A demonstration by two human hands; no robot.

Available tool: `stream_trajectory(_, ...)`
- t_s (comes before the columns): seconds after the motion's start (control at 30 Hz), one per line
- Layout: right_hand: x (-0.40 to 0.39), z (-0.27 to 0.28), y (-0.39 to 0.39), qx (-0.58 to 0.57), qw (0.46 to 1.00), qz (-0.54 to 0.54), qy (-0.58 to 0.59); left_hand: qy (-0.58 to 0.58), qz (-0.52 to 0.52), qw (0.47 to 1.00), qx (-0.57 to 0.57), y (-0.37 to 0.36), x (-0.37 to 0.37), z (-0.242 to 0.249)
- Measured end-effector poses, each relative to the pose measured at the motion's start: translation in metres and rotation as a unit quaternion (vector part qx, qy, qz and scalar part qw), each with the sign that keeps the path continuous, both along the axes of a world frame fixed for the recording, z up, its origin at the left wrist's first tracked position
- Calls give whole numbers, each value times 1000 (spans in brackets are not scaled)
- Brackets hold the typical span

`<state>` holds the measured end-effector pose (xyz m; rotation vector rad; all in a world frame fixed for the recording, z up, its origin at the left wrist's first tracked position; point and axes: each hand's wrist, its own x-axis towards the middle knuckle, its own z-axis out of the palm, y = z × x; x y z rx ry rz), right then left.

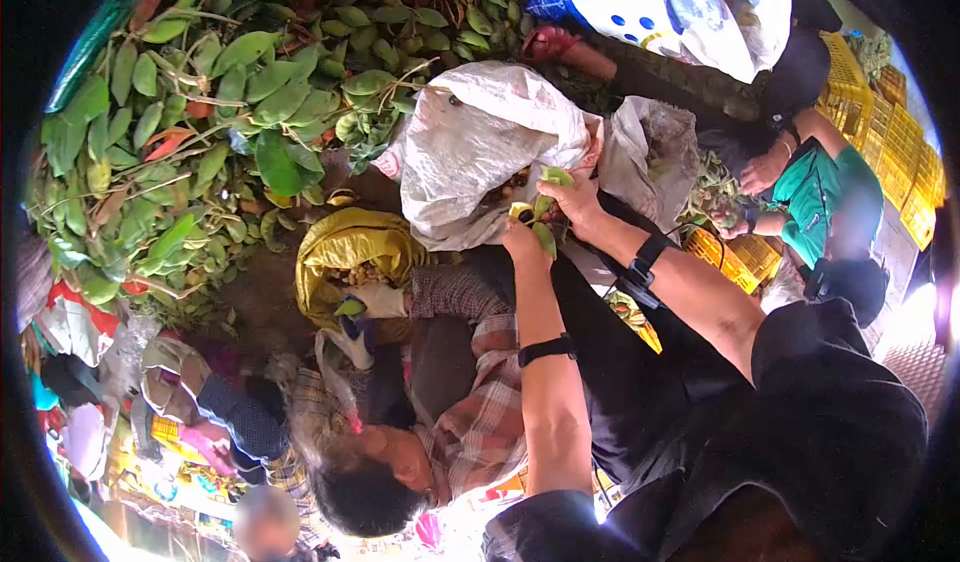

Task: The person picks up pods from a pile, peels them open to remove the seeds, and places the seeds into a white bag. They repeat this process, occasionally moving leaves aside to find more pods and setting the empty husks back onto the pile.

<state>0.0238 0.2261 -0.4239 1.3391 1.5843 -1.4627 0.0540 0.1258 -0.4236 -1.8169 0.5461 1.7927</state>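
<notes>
My left hand [525, 238] is closed around a green and yellow leafy piece [521, 212] with a dark spot on it. Close by on the right, my right hand [576, 205] pinches a green leaf or pod [557, 177]; its exact kind is too small to tell. Both hands are nearly touching, over the edge of a white woven sack [480, 132] with small brownish pieces at its mouth. Each of my wrists wears a black band.
A large heap of leafy green stems [250, 92] fills the upper left. A co-worker in a plaid shirt [485, 392] sits beside a yellow sack [345, 242]. Another person's green sleeve [815, 187] is at right, near yellow crates [880, 127]. A blue-white bag [640, 12] lies above.
</notes>
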Motion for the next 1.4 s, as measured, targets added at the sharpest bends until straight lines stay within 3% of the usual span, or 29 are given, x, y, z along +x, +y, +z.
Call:
stream_trajectory(0.1, -4, -4, -5, 86, 995, -52, -10, -43, 89, 989, 109, -3, 9, -34)
stream_trajectory(0.17, -14, 0, -3, 62, 996, -55, -45, -52, 128, 980, 142, -12, -7, -21)
stream_trajectory(0.23, -6, -12, 5, 36, 994, -60, -79, 22, 118, 972, 204, -16, -5, -24)
stream_trajectory(0.37, -15, -1, -1, 39, 997, 8, -73, 103, 40, 980, 168, -11, 13, -30)
stream_trajectory(0.43, -17, -1, 3, 24, 996, 29, -83, 87, 7, 987, 135, -8, 10, -22)
stream_trajectory(0.5, -11, -7, 3, 78, 988, 131, -40, 79, -83, 992, 53, -4, 12, -24)
stream_trajectory(0.53, -7, -10, 6, 78, 988, 131, -40, 72, -129, 988, 35, -2, 16, -29)
stream_trajectory(0.67, 6, -17, 12, 105, 954, 281, -2, 59, -130, 988, 61, -3, 21, -35)
stream_trajectory(0.77, 14, -16, 14, 102, 956, 274, 28, 1, -134, 989, 68, -6, 24, -37)
stream_trajectory(0.83, 11, -9, 15, 76, 961, 265, 36, 34, -96, 985, 142, -16, 29, -39)
stream_trajectory(1.0, 5, -2, 23, 13, 954, 291, 73, 68, -113, 979, 156, -17, 29, -42)
stream_trajectory(1.07, -12, 8, 27, -100, 974, 185, -78, 68, -127, 979, 146, -16, 33, -44)
stream_trajectory(1.13, -20, 16, 32, -136, 973, 182, -48, 161, -139, 975, 59, -17, 34, -35)
stream_trajectory(1.17, -21, 17, 35, -171, 968, 181, -18, 161, -140, 975, 59, -15, 33, -29)
stream_trajectory(1.27, -14, 15, 33, -161, 974, 159, 13, 185, -162, 962, -116, -14, 22, -7)
stream_trajectory(1.33, -7, 9, 37, -155, 974, 158, 45, 231, -193, 949, -93, -22, 27, -24)
stream_trajectory(1.37, -5, 2, 41, -143, 965, 215, 50, 277, -223, 932, -68, -28, 31, -33)
stream_trajectory(1.4, -5, -1, 42, -131, 952, 272, 55, 200, -233, 951, 13, -34, 22, -19)
